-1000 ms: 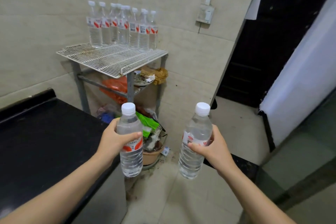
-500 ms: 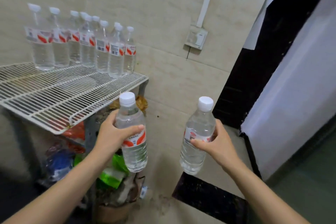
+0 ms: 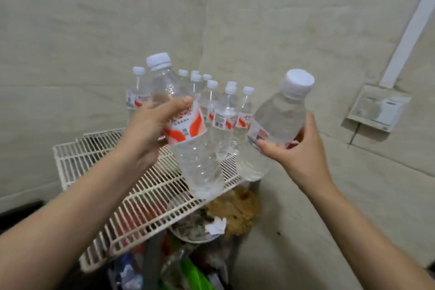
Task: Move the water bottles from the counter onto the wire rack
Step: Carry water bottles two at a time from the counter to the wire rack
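My left hand [image 3: 150,125] grips a clear water bottle [image 3: 195,155] with a white cap and a red-and-white label, held above the white wire rack [image 3: 98,160]. My right hand [image 3: 296,155] holds a second such bottle [image 3: 280,115], tilted toward the left, just off the rack's right end. Several more capped bottles [image 3: 223,110] stand in a cluster at the back of the rack against the tiled wall, partly hidden behind the two held bottles.
Under the rack sit a bowl of scraps [image 3: 197,226], a brown rag [image 3: 237,207] and green and coloured packets [image 3: 193,273]. A wall socket box [image 3: 376,108] with a white conduit [image 3: 409,30] is at right. A dark counter edge [image 3: 14,214] shows at far left.
I have come close to the rack. Both hands have risen and moved forward with their bottles, the left one now over the rack top, the right one tilted beside the standing cluster.
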Available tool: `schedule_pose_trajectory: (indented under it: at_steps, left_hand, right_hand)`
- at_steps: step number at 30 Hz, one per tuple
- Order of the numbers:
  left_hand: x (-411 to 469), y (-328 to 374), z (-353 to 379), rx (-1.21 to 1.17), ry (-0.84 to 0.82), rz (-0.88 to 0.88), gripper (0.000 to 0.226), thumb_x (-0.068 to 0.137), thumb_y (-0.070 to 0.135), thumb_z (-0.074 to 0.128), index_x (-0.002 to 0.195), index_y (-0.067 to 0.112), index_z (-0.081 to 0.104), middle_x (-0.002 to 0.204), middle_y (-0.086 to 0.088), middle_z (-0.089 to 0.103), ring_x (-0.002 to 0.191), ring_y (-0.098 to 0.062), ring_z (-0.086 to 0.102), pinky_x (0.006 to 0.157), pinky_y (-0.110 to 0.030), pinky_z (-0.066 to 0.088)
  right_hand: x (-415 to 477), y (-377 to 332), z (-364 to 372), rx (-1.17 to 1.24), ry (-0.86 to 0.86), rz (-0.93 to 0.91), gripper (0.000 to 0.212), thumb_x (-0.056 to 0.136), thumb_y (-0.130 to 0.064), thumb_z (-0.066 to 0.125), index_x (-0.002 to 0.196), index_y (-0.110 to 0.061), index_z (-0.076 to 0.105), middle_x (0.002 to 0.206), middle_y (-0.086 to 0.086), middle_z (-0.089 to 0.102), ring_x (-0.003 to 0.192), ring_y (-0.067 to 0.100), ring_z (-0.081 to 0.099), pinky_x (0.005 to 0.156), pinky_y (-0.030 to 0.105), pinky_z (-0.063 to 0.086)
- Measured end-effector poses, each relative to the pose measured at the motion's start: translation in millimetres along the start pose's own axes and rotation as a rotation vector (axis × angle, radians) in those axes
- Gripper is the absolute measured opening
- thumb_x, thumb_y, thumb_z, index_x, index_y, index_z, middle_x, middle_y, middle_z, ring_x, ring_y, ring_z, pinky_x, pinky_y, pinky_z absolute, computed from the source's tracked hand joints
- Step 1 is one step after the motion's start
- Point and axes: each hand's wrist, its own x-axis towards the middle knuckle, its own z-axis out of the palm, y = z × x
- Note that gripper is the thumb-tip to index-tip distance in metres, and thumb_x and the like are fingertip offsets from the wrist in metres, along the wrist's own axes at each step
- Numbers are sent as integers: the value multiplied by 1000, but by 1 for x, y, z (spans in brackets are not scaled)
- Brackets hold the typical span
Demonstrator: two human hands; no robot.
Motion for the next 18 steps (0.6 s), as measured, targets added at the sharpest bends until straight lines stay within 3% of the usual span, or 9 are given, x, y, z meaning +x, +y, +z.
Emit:
schedule_pose_trajectory:
  at_steps: [3, 8, 13, 15, 18]
  left_hand:
    - [40, 4, -6, 77, 179, 143, 54, 47, 29, 71, 97, 16, 55, 71, 6, 68, 54, -2, 65, 45, -14, 46]
    - [99, -18, -29, 214, 443, 156, 46, 64, 12, 76, 104, 12, 53, 92, -5, 66, 77, -20, 64, 59, -29, 49]
    - [133, -37, -62, 218, 673, 113, 35, 69, 11, 74, 92, 18, 49, 87, 0, 62, 73, -15, 62, 52, -27, 49]
    - [142, -40, -68, 235, 715, 111, 38, 68, 10, 75, 94, 17, 48, 87, -2, 62, 74, -17, 62, 57, -29, 47]
    - [149, -44, -70, 232, 709, 65, 51, 59, 13, 77, 101, 16, 48, 94, -5, 63, 82, -22, 64, 67, -34, 51]
  right_hand:
    - [58, 11, 31, 122, -103, -39, 54, 49, -24, 79, 91, -36, 47, 91, -19, 61, 81, -11, 59, 69, 11, 49]
    - [126, 40, 112, 184, -238, -29, 60, 57, -31, 82, 104, -29, 45, 90, -19, 58, 86, 7, 59, 78, 32, 50]
    - [169, 65, 185, 174, -206, 29, 65, 61, -42, 76, 114, -23, 43, 111, -4, 60, 97, 18, 58, 77, 34, 49]
    - [185, 73, 210, 147, -258, 54, 64, 64, -44, 74, 115, -21, 42, 114, -1, 59, 99, 21, 58, 72, 31, 43]
    - [196, 88, 240, 58, -313, 90, 68, 66, -47, 72, 120, -19, 40, 121, 2, 57, 105, 26, 57, 77, 33, 43]
